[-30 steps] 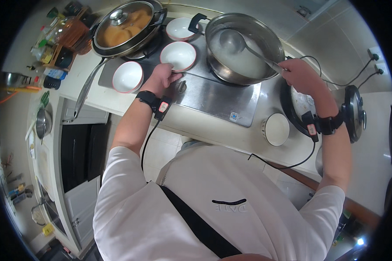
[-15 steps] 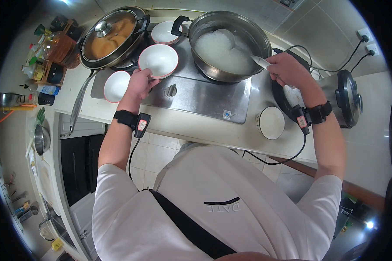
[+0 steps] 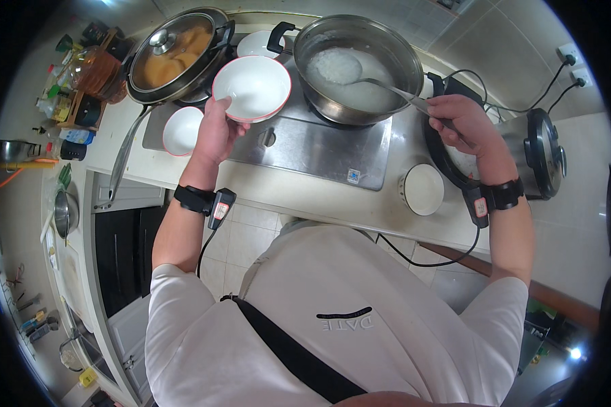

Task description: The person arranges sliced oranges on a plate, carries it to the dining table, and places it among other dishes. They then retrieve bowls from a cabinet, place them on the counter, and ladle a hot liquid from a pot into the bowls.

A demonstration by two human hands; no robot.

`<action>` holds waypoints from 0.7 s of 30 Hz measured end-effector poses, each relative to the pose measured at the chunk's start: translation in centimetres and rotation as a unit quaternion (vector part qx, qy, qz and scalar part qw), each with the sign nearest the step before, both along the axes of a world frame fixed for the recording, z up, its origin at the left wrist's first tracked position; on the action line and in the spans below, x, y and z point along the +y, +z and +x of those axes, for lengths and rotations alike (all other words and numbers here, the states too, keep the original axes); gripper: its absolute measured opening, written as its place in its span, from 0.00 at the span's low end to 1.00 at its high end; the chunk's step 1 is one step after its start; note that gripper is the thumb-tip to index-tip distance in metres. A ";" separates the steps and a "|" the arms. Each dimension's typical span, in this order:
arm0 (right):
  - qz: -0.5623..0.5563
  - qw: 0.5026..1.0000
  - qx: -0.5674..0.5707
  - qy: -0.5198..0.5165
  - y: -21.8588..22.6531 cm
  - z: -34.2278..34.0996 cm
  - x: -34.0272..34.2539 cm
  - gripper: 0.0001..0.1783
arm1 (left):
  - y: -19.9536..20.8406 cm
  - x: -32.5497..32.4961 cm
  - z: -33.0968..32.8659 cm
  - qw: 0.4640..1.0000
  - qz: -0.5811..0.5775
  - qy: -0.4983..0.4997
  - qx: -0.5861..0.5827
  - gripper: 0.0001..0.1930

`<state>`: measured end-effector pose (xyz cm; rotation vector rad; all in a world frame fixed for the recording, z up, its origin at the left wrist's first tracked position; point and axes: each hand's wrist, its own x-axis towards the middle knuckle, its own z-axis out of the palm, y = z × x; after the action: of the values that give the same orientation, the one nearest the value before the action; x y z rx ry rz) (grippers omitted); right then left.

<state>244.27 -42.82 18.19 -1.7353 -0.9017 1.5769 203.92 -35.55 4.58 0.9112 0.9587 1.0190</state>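
My left hand (image 3: 216, 132) grips a white bowl (image 3: 252, 85) with a red rim, thumb over its near edge; no food shows inside it. This bowl is held above the steel cooktop, left of a large steel pot (image 3: 349, 115). Whitish porridge (image 3: 372, 95) fills the pot's lower part. My right hand (image 3: 463, 123) is wrapped round the handle of a ladle (image 3: 395, 89), which reaches over the pot's right rim. Its scoop, heaped with porridge, is over the pot's left half; whether it is fully out of the porridge I cannot tell.
Two more white bowls, one near left (image 3: 182, 131) and one behind (image 3: 259, 45), flank the held bowl. A lidded frying pan (image 3: 176, 61) stands left. On the right are a small cup (image 3: 423, 190) and an electric cooker (image 3: 542, 156). Bottles (image 3: 91, 71) line the left.
The held bowl has come up and to the right, looking larger. My right hand has shifted right and slightly down; the ladle's scoop now shows heaped with porridge, its handle more exposed.
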 end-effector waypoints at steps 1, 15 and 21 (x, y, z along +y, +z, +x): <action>0.003 1.000 -0.001 -0.006 0.4 0.1 -0.2 0.17 | 0.5 -0.1 0.2 1.000 -0.011 0.005 -0.003 0.18; 0.054 0.997 0.024 -0.044 7.8 2.7 -3.8 0.12 | 6.6 0.6 5.3 1.000 0.006 0.008 -0.009 0.19; 0.068 0.995 0.071 0.019 10.4 3.8 -3.9 0.07 | 8.2 1.8 7.4 0.999 0.023 0.001 0.040 0.19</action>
<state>248.06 -46.69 28.63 -1.5015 -0.9534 1.6023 211.32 -33.77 12.77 0.9970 1.0060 1.0156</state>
